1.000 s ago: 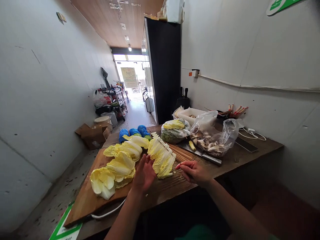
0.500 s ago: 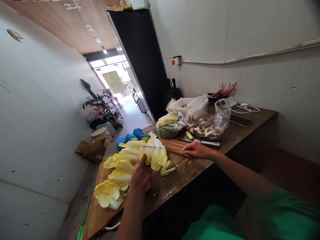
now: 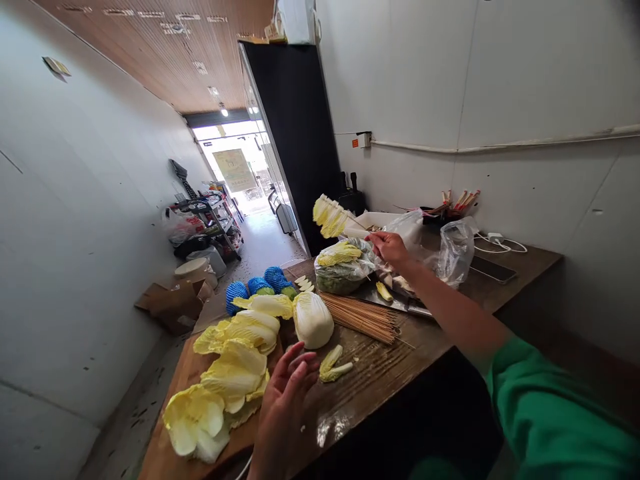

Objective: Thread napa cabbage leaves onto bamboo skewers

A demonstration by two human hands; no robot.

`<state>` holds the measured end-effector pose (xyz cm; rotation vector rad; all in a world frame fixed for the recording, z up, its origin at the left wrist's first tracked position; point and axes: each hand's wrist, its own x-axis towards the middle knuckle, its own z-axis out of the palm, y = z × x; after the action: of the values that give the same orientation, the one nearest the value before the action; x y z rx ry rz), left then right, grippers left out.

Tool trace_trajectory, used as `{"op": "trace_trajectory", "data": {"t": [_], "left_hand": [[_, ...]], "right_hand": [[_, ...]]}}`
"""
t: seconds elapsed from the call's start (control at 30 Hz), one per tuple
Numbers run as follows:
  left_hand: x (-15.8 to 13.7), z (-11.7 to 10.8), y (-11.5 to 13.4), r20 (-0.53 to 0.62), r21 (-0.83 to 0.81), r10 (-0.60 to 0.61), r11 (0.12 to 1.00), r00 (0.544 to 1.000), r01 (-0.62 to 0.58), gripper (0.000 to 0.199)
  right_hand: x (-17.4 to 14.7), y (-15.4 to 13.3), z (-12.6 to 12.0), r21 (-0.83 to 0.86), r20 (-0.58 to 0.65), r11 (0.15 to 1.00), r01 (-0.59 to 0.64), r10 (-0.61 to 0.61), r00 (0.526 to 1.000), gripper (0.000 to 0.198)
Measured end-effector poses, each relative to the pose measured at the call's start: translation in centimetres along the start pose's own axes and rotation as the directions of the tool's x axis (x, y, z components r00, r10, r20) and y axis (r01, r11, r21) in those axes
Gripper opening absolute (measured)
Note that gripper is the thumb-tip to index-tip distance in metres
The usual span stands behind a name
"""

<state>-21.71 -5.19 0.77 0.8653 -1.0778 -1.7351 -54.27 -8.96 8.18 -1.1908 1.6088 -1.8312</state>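
Note:
Raised over the table, my right hand (image 3: 391,249) is closed on the end of a bamboo skewer (image 3: 358,221). Yellow napa cabbage pieces (image 3: 331,217) are threaded along its far end. My left hand (image 3: 290,387) hovers empty above the table with its fingers loosely curled and apart. Just beyond it sits a pale napa cabbage head (image 3: 313,321). Loose cabbage leaves (image 3: 235,375) lie in a row on the wooden board (image 3: 195,363) to the left. Two small leaf pieces (image 3: 334,367) rest right of my left hand, and a bundle of bamboo skewers (image 3: 363,315) lies behind them.
Behind the skewers stand a bag of greens (image 3: 340,268) and a white tub (image 3: 383,221). Blue-netted vegetables (image 3: 260,285) line the far left edge. A phone (image 3: 493,269), a clear plastic bag (image 3: 457,250) and a white cable (image 3: 503,245) are at the right.
My right hand has lifted from the skewer bundle and now holds the loaded skewer up and forward. My left hand has let go of the cabbage pieces and drawn back, uncovering the cabbage head.

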Motion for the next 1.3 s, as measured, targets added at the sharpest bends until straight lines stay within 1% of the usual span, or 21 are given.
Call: {"op": "trace_trajectory", "data": {"t": [0.1,0.23,0.3,0.43,0.53,0.6,0.7,0.77,0.83,0.9,0.93,0.97,1.0,1.03,1.07,1.13,1.17,1.2,1.23,1.27,1.3], "left_hand": [[-0.8,-1.4,-1.0,-0.025,0.054,0.037,0.998,0.999,-0.035,0.046],[-1.4,-2.9,-1.6,0.01,0.1,-0.015,0.995,1.0,0.014,0.043],[-1.9,-2.9,-1.6,0.005,0.103,-0.028,0.994,1.0,0.028,0.043],[-3.4,-1.9,-1.6,-0.019,0.136,-0.006,0.991,1.0,0.008,0.039],[-4.4,-1.6,-1.9,0.018,0.234,-0.034,0.972,0.999,0.029,0.037],[-4.9,-1.7,-2.1,0.073,0.272,-0.082,0.96,0.994,0.059,0.036],[-5.8,-2.0,-2.4,0.153,0.324,-0.138,0.942,0.979,0.082,0.033],[-6.4,-2.0,-2.4,0.16,0.355,-0.146,0.931,0.976,0.082,0.031],[-6.9,-1.8,-2.2,0.153,0.386,-0.139,0.92,0.978,0.07,0.03],[-7.3,-1.8,-1.7,0.153,0.439,-0.11,0.898,0.982,0.032,0.03],[-7.4,-1.9,-1.4,0.153,0.477,-0.082,0.879,0.985,-0.001,0.03],[-7.5,-2.2,-0.9,0.146,0.526,-0.04,0.85,0.989,-0.043,0.03],[-7.6,-2.7,-0.3,0.127,0.582,0.018,0.808,0.992,-0.089,0.029],[-7.6,-3.4,0.4,0.093,0.651,0.096,0.748,0.991,-0.133,0.028],[-7.6,-4.2,1.1,0.044,0.729,0.184,0.666,0.982,-0.158,0.028],[-7.1,-6.4,2.8,-0.075,0.864,0.355,0.49,0.932,-0.117,0.031],[-6.5,-7.6,3.6,-0.108,0.922,0.455,0.378,0.884,-0.082,0.034],[-5.7,-8.8,4.3,-0.073,0.976,0.558,0.21,0.827,-0.055,0.035],[-4.6,-10.0,4.9,0.026,0.999,0.632,0.018,0.775,-0.048,0.035],[-3.4,-11.0,5.5,0.178,0.982,0.625,-0.155,0.76,-0.103,0.035],[-2.1,-11.9,5.9,0.345,0.932,0.537,-0.292,0.77,-0.214,0.036]], "right_hand": [[2.6,0.1,-0.5,-0.057,-0.046,0.996,-0.064,0.062,0.997,0.026],[4.2,1.1,0.2,-0.156,-0.026,0.966,-0.205,0.204,0.979,0.024],[4.5,1.7,0.9,-0.215,-0.016,0.937,-0.275,0.278,0.96,0.023],[4.6,2.8,2.2,-0.351,-0.004,0.855,-0.382,0.406,0.914,0.022],[4.2,3.4,2.4,-0.459,0.008,0.792,-0.401,0.456,0.89,0.023],[3.8,3.5,2.1,-0.532,0.013,0.755,-0.384,0.461,0.888,0.025],[3.1,2.9,1.2,-0.642,0.013,0.701,-0.311,0.415,0.91,0.026],[2.3,1.9,0.6,-0.712,-0.008,0.659,-0.242,0.336,0.942,0.029],[0.7,0.8,0.2,-0.771,-0.047,0.615,-0.168,0.208,0.977,0.033],[-1.9,0.0,0.2,-0.812,-0.067,0.579,-0.079,0.042,0.997,0.042],[-3.6,-0.2,0.4,-0.828,-0.045,0.561,-0.012,-0.046,0.998,0.044],[-5.5,-0.1,0.7,-0.852,0.011,0.513,0.102,-0.177,0.984,0.042],[-7.5,0.1,1.0,-0.856,0.094,0.474,0.206,-0.25,0.964,0.039],[-9.3,0.6,1.3,-0.836,0.205,0.459,0.301,-0.249,0.947,0.035],[-11.0,1.2,1.6,-0.808,0.32,0.452,0.379,-0.203,0.925,0.031],[-13.3,2.7,2.0,-0.796,0.459,0.401,0.454,-0.09,0.884,0.028],[-13.9,3.5,2.0,-0.807,0.471,0.378,0.454,-0.053,0.881,0.028],[-14.0,4.3,2.0,-0.826,0.463,0.352,0.441,-0.023,0.886,0.029],[-13.9,5.0,1.8,-0.845,0.448,0.327,0.423,0.001,0.894,0.029],[-13.7,5.6,1.7,-0.862,0.43,0.306,0.404,0.021,0.902,0.029],[-13.3,6.1,1.6,-0.875,0.419,0.287,0.39,0.045,0.907,0.029]]}}
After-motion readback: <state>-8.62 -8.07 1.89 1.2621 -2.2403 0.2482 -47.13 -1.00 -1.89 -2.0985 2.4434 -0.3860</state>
